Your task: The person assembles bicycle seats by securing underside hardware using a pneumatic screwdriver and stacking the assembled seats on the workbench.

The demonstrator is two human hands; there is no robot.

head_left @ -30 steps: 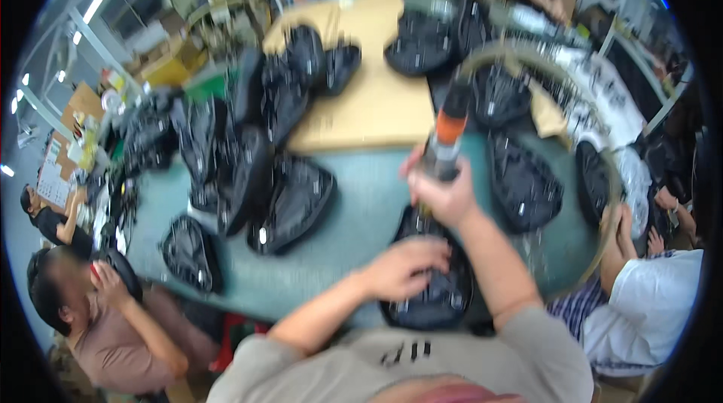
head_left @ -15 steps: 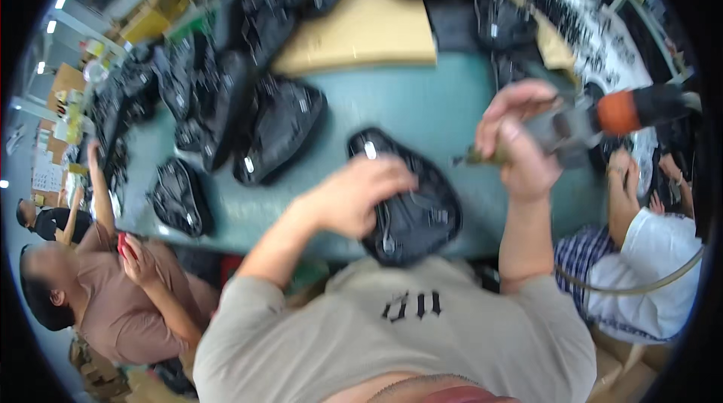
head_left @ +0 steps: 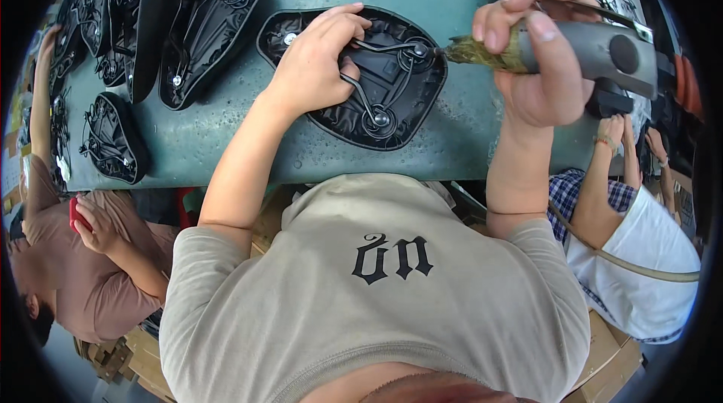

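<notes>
An upside-down black bicycle saddle point(head_left: 407, 98) lies on the table in front of me, showing its hollow underside. A bent metal wire rail point(head_left: 363, 94) runs across it, with round bolt fittings at its ends. My left hand point(head_left: 318, 60) grips the rail near the saddle's narrow end, fingers curled over it. In my right hand point(head_left: 542, 56) is a grey power screwdriver point(head_left: 602, 49) with a yellowish, tape-wrapped front. Its tip points left at the fitting on the saddle's far right; whether it touches is hard to tell.
More upturned saddles point(head_left: 215, 34) crowd the green table point(head_left: 301, 158) at left, one small saddle point(head_left: 113, 139) nearer its edge. A person in brown point(head_left: 98, 267) holding a red object sits at left. Another in white point(head_left: 640, 260) works at right, a hose point(head_left: 640, 271) passing in front.
My view has tilted down and closer. The screwdriver has come left, its tip now at the saddle's fitting. The saddle has turned, its wide end now to the right, my left hand still on it.
</notes>
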